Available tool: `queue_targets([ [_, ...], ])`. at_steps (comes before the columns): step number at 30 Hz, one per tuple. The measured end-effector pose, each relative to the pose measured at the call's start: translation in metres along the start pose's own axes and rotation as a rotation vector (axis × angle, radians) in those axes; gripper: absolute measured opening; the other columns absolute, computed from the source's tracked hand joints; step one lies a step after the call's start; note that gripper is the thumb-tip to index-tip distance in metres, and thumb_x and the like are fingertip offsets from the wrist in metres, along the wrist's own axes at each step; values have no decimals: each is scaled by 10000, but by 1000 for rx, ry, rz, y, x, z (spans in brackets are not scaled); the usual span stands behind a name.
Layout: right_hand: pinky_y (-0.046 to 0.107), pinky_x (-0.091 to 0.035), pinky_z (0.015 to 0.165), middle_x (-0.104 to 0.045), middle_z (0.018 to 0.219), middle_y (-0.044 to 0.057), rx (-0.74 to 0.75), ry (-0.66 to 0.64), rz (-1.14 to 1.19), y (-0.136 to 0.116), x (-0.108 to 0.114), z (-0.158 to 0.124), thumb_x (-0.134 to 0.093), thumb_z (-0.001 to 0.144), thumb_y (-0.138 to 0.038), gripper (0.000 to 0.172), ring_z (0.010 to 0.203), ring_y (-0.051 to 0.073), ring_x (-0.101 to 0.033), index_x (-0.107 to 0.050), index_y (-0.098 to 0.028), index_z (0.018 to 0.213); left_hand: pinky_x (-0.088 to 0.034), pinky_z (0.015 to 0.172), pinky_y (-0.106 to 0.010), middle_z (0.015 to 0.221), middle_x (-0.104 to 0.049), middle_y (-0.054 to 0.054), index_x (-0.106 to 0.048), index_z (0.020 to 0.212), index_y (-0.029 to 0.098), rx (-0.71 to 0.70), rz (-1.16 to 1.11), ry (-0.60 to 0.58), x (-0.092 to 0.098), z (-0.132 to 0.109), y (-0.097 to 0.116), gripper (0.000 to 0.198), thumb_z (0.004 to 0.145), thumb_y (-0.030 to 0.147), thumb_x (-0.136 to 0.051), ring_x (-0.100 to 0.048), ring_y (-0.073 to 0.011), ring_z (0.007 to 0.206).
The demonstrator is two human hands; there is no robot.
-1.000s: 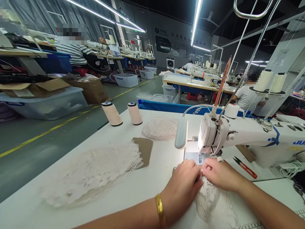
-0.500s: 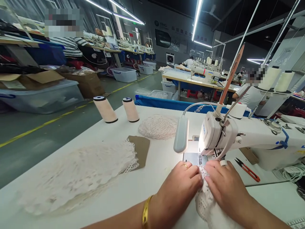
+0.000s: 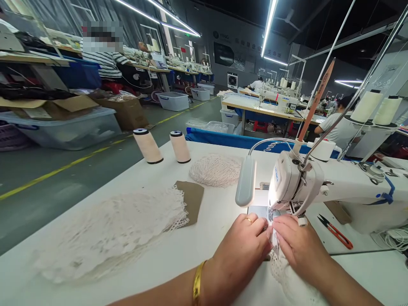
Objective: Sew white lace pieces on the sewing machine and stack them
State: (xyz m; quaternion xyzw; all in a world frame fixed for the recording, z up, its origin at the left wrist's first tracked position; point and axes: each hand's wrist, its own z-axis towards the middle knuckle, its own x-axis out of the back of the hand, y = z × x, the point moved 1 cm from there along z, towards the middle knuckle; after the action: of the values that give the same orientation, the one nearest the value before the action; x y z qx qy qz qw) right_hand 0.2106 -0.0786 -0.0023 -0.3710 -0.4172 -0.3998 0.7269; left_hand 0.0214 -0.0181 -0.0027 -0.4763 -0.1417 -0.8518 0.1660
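Hands (image 3: 239,250) pinching white lace (image 3: 282,267) | grip partly hidden | lace cropped below | sewing machine (image 3: 347,182) cropped right

Two hands (image 3: 240,250), two peach cones (image 3: 148,147), one gold bracelet (image 3: 197,281)

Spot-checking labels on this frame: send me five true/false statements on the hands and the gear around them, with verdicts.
1. The left hand and right hand both hold lace at the machine. True.
2. The snips are in the left hand. False: the snips lie loose, to the right of the right hand.
3. Two peach cones stand on the table. True.
4. The gold bracelet is on the right wrist. False: the bracelet is on the left wrist.
5. The lamp is off. False: the lamp is lit.
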Motion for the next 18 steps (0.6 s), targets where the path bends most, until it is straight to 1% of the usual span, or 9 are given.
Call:
queue_targets([
  [3, 437, -551, 891, -736, 1217, 105, -22, 3, -12, 2, -2, 0, -436, 1023, -107, 312, 1100, 288, -655, -691, -218, 1165, -428, 653, -364, 860, -654, -44, -609, 894, 195, -2, 28, 11, -3, 2, -1, 61, 925, 153, -641, -564, -233, 738],
  [8, 444, -544, 925, -741, 1232, 106, -22, 27, -44, 5, -2, 1, -427, 1032, -114, 319, 1156, 299, -653, -697, -219, 1168, -411, 655, -364, 872, -654, -37, -596, 900, 200, 3, 23, 8, -3, 3, -1, 80, 913, 136, -644, -562, -233, 743],
  [13, 443, -544, 920, -738, 1246, 100, -33, 34, -47, 5, -2, 1, -434, 1030, -123, 322, 1137, 297, -660, -700, -221, 1182, -411, 665, -370, 885, -660, -40, -606, 908, 195, 14, 16, -8, -1, 2, -1, 95, 892, 114, -652, -563, -236, 759],
  [18, 437, -546, 897, -739, 1237, 103, -32, 41, -60, 5, -2, 3, -438, 1007, -109, 326, 1107, 298, -667, -711, -224, 1142, -417, 682, -383, 885, -660, -43, -626, 907, 196, 30, 6, -35, -1, 3, -1, 75, 906, 122, -642, -558, -249, 791],
])
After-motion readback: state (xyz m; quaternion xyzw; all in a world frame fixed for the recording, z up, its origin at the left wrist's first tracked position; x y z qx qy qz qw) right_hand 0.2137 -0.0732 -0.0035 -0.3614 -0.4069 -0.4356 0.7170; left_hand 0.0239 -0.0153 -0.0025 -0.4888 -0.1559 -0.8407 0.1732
